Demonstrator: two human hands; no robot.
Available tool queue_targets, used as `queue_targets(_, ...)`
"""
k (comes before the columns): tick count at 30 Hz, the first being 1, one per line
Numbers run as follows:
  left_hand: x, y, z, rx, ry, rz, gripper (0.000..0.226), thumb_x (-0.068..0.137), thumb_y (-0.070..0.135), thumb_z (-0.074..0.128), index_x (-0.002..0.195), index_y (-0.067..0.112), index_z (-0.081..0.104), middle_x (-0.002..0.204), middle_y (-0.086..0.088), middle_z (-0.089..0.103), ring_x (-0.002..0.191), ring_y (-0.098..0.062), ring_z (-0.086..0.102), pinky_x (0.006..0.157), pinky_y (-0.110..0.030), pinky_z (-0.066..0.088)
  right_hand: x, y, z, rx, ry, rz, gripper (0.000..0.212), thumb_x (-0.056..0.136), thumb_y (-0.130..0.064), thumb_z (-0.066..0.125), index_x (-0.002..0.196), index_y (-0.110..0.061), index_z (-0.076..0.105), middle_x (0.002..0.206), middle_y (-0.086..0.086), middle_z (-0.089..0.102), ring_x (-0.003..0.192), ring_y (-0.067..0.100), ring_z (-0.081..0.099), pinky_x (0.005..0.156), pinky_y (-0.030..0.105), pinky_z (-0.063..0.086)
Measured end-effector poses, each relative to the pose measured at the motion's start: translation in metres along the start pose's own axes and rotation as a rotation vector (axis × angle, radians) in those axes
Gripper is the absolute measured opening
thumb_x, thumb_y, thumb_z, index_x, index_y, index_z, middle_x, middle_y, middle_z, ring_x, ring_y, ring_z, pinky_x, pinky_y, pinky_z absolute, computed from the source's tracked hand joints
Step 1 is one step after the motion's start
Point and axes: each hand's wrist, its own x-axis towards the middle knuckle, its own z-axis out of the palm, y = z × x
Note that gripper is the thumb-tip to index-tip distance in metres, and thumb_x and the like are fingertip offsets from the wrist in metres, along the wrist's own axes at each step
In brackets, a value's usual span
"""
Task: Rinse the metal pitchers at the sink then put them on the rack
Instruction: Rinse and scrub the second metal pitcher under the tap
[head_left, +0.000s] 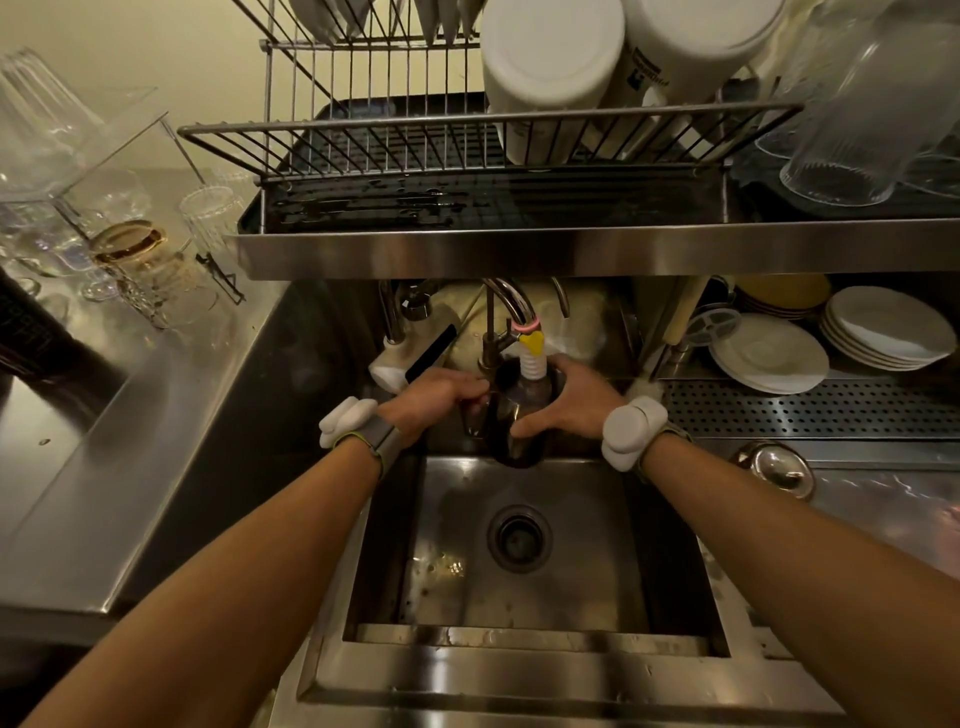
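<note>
So a dark metal pitcher (519, 415) is held upright over the back edge of the stainless sink (519, 608), right under the faucet (511, 306), with the ribbed white nozzle (532, 366) dipped into its open mouth. It is gripped from both sides: the left hand (436, 397) is wrapped around the handle side, fingers curled shut on it, and the right hand (569, 400) is cupped against the opposite wall, thumb low on the body and fingers over the rim. A padded white band is worn on each wrist. Whether water is actually running can't be told, tbh. The drain (519, 538) sits well below the pitcher in the basin. Above the sink, the wire dish rack (363, 140) is mounted on a steel shelf, its left part bare over a wet dark tray, while white containers (550, 57) are parked upside down on its right part and clear glasses (852, 130) are stacked further right. Stacks of white plates (769, 353) are seen under the shelf at right, and glassware (135, 249) is crowded on the steel surface (104, 415) at left.
</note>
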Motion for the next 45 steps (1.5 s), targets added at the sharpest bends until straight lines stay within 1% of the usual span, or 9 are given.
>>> queue_targets(5,0.009,-0.015,0.008,0.165,0.058,-0.029,0.027,0.089,0.017,0.059,0.063,0.015,0.062,0.06,0.001,0.054,0.058,-0.009,0.047,0.058,-0.021,0.038,-0.004,0.02,-0.002,-0.048,-0.095,0.048,0.102,0.051,-0.034,0.09,0.137,-0.019,0.037,0.138,0.001,0.049,0.126,0.02,0.046,0.097,0.025,0.037)
queue_targets(12,0.016,-0.019,0.001,0.587,0.14,0.082,0.031,0.085,0.023,0.062,0.054,0.022,0.059,0.058,0.003,0.056,0.059,-0.01,0.053,0.059,-0.026,0.04,-0.01,0.033,-0.002,-0.185,-0.047,0.085,0.102,0.056,-0.036,0.088,0.14,-0.012,0.036,0.144,0.005,0.043,0.13,0.022,0.042,0.103,0.029,0.036)
queue_targets(15,0.014,-0.012,0.004,0.77,0.166,0.165,0.026,0.083,0.027,0.062,0.068,0.007,0.066,0.066,-0.006,0.059,0.066,-0.019,0.057,0.061,-0.03,0.042,-0.01,0.031,-0.002,-0.176,-0.045,0.082,0.103,0.056,-0.035,0.088,0.141,-0.012,0.034,0.144,0.006,0.042,0.13,0.023,0.042,0.101,0.027,0.035)
queue_targets(21,0.011,0.0,0.012,1.149,0.158,0.34,0.025,0.086,0.033,0.057,0.088,0.012,0.07,0.094,-0.009,0.07,0.09,-0.027,0.063,0.081,-0.031,0.04,-0.009,0.032,-0.004,-0.158,0.01,0.068,0.109,0.055,-0.033,0.089,0.143,-0.016,0.027,0.142,0.006,0.043,0.129,0.023,0.043,0.098,0.03,0.039)
queue_targets(30,0.009,0.012,0.017,1.456,0.121,0.429,0.03,0.088,0.033,0.049,0.095,0.013,0.07,0.098,-0.01,0.069,0.098,-0.03,0.061,0.103,-0.037,0.034,-0.007,0.032,-0.008,-0.128,0.033,0.116,0.112,0.053,-0.035,0.089,0.144,-0.018,0.025,0.137,0.009,0.049,0.123,0.026,0.049,0.086,0.026,0.039)
queue_targets(33,0.01,0.011,0.014,1.357,0.09,0.357,0.03,0.089,0.032,0.051,0.098,0.011,0.07,0.102,-0.009,0.069,0.1,-0.028,0.061,0.098,-0.035,0.039,-0.006,0.03,-0.007,-0.113,-0.008,0.123,0.109,0.055,-0.036,0.088,0.144,-0.018,0.026,0.136,0.009,0.049,0.122,0.025,0.05,0.083,0.025,0.04)
queue_targets(38,0.011,0.001,0.006,0.647,0.076,0.082,0.025,0.091,0.023,0.056,0.074,0.009,0.066,0.08,-0.009,0.066,0.073,-0.015,0.058,0.063,-0.024,0.042,-0.005,0.031,-0.007,-0.12,-0.068,0.123,0.103,0.054,-0.037,0.088,0.14,-0.019,0.034,0.133,0.006,0.051,0.117,0.021,0.052,0.083,0.025,0.041)
queue_targets(42,0.01,0.003,0.008,0.164,0.05,-0.007,0.023,0.09,0.018,0.057,0.069,0.015,0.064,0.071,-0.002,0.06,0.071,-0.013,0.055,0.074,-0.028,0.043,-0.002,0.023,-0.005,-0.031,-0.096,0.044,0.107,0.05,-0.038,0.09,0.139,-0.021,0.034,0.128,-0.008,0.05,0.113,0.01,0.048,0.087,0.019,0.036)
queue_targets(45,0.007,0.006,0.008,-0.092,0.005,0.004,0.022,0.092,0.011,0.054,0.072,0.009,0.062,0.072,-0.006,0.058,0.071,-0.015,0.055,0.075,-0.03,0.043,0.005,0.014,-0.001,0.031,-0.08,-0.02,0.094,0.048,-0.035,0.091,0.129,-0.021,0.045,0.123,-0.005,0.058,0.111,0.014,0.056,0.089,0.022,0.042)
